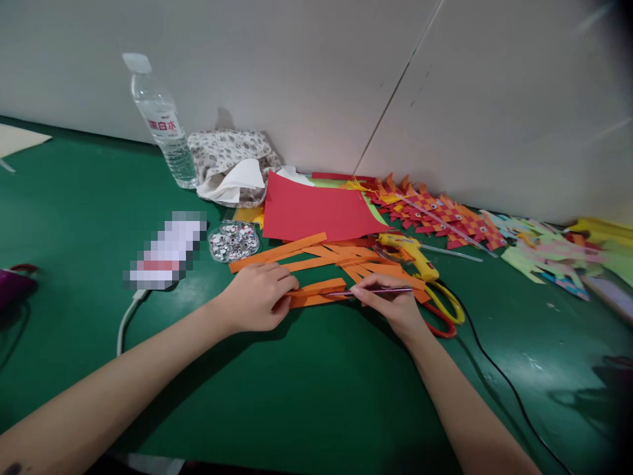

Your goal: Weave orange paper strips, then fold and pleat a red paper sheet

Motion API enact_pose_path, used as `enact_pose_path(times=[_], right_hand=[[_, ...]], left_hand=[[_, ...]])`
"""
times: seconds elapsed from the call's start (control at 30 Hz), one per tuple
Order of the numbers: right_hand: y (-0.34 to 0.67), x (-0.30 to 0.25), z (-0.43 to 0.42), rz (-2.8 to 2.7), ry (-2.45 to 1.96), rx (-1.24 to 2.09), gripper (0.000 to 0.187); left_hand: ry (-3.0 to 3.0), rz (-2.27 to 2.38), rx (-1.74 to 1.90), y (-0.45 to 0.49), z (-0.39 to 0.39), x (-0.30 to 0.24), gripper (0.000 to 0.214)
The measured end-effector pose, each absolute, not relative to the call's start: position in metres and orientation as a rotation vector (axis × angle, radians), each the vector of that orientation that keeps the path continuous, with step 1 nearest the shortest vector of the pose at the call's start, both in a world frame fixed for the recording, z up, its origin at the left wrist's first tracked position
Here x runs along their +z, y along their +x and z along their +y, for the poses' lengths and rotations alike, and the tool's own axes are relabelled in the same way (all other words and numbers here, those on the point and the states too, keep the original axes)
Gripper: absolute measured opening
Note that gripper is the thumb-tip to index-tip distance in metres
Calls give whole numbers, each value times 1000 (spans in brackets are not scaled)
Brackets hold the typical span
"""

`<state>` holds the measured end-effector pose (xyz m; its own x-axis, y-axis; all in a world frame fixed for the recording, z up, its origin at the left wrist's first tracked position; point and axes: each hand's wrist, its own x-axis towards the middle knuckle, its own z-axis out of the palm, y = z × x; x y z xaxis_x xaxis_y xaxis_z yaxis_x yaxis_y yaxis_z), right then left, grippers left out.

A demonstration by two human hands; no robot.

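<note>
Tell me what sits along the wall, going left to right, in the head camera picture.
Water bottle → patterned pouch → red paper sheet → red-and-orange woven paper pieces → pale green paper cutouts.

My left hand [254,297] and right hand [390,307] are bare, and so are both forearms [148,369] as far back as I can see. Near my left elbow [14,468] sits a small dark mark; I cannot tell what it is.

Green table [306,396], orange strips [281,252], bottle [165,132].
</note>
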<state>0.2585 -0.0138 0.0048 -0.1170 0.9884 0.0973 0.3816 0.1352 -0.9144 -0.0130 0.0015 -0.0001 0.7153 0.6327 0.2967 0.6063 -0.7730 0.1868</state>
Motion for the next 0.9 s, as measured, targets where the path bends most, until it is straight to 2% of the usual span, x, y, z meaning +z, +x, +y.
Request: enact_pose_path(times=[0.9], right_hand=[[222, 11, -26, -1669, -1380, 1051, 16]], left_hand=[[2842, 923, 527, -8, -2, 0, 21]])
